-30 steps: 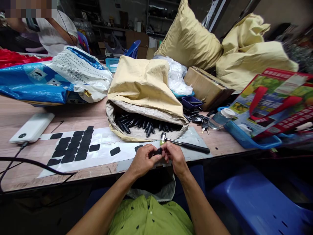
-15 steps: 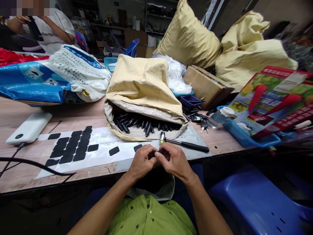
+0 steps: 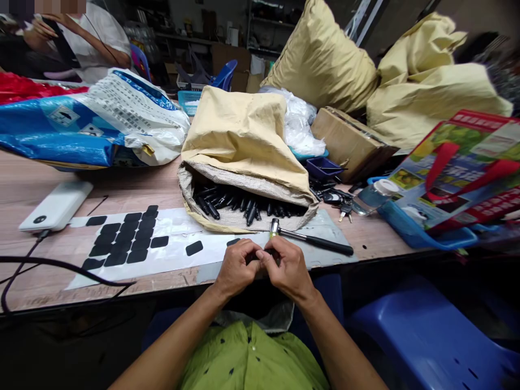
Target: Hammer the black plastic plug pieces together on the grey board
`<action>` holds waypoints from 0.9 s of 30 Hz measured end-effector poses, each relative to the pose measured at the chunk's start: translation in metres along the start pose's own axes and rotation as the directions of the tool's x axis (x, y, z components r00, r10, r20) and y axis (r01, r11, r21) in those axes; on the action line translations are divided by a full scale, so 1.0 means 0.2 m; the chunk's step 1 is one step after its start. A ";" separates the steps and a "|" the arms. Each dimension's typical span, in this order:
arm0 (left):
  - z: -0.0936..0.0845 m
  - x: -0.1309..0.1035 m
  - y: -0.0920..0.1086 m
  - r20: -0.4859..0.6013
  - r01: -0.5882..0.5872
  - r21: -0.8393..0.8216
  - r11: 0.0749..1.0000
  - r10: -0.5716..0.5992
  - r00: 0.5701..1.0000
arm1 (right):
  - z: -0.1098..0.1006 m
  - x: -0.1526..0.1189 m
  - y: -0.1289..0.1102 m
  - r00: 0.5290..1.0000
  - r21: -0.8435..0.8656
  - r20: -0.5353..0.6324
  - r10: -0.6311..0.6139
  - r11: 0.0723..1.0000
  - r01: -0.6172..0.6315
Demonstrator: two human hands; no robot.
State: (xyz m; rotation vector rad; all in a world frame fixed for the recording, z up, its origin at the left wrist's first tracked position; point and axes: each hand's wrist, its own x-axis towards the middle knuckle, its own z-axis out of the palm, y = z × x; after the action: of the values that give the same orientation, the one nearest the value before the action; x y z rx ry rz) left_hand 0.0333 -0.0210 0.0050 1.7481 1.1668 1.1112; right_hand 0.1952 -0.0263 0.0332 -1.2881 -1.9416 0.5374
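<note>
Head view, with the clock centred on the hands: the left hand point(image 3: 238, 265) and right hand point(image 3: 288, 265) meet at the near edge of the desk point(image 3: 154, 184). Each grip is narrow, fingers curled and thumb turned in as for a pinch, but the fingers hide what may lie between; I cannot tell what is held, or how firmly.

At twelve o'clock a cream sack point(image 3: 244, 122) lies with its mouth toward the person, probably so the black parts point(image 3: 211, 208) inside are easy to see and reach. A hammer point(image 3: 325, 244) lies from one to three o'clock on a grey mat point(image 3: 330, 228), head just beyond the right hand and handle pointing outward, seemingly handy for that side. Between nine and ten o'clock a white sheet point(image 3: 173, 257) bears black patches point(image 3: 125, 236), most in close rows, a few apart, perhaps spread so single ones lift easily.

The left forearm point(image 3: 174, 336) comes in from seven o'clock and the right forearm point(image 3: 341, 336) from five, backs of the hands up. This near-mirrored pose, thumbs close together, suggests each hand steadies the other for fine handling.
</note>
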 end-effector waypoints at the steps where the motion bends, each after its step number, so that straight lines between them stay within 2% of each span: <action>1: 0.00 0.00 0.00 -0.008 0.002 -0.004 1.000 -0.002 1.000 | -0.01 0.00 0.01 1.000 0.033 0.028 0.007 0.999 -0.008; 4: 0.01 0.01 0.00 -0.026 -0.003 0.014 1.000 0.003 1.000 | -0.04 -0.01 0.05 0.995 0.095 0.096 0.035 0.995 -0.044; 10: 0.02 0.01 0.00 -0.033 0.003 0.041 0.999 -0.002 0.999 | -0.06 -0.02 0.08 0.986 0.106 0.137 0.099 0.988 -0.114; 17: 0.02 0.01 0.00 -0.017 -0.018 0.054 0.998 0.019 1.000 | -0.09 -0.01 0.07 0.987 0.041 0.160 0.032 0.998 -0.039; 27: 0.01 0.00 0.00 0.002 -0.033 0.075 0.997 0.033 0.999 | -0.10 0.00 0.08 0.976 0.032 0.214 0.031 0.999 -0.039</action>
State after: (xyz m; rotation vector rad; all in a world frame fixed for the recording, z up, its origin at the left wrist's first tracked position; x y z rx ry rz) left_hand 0.0352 -0.0202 0.0036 1.8305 1.1970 1.0982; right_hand 0.2208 -0.0199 0.0353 -1.2882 -2.0757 0.7519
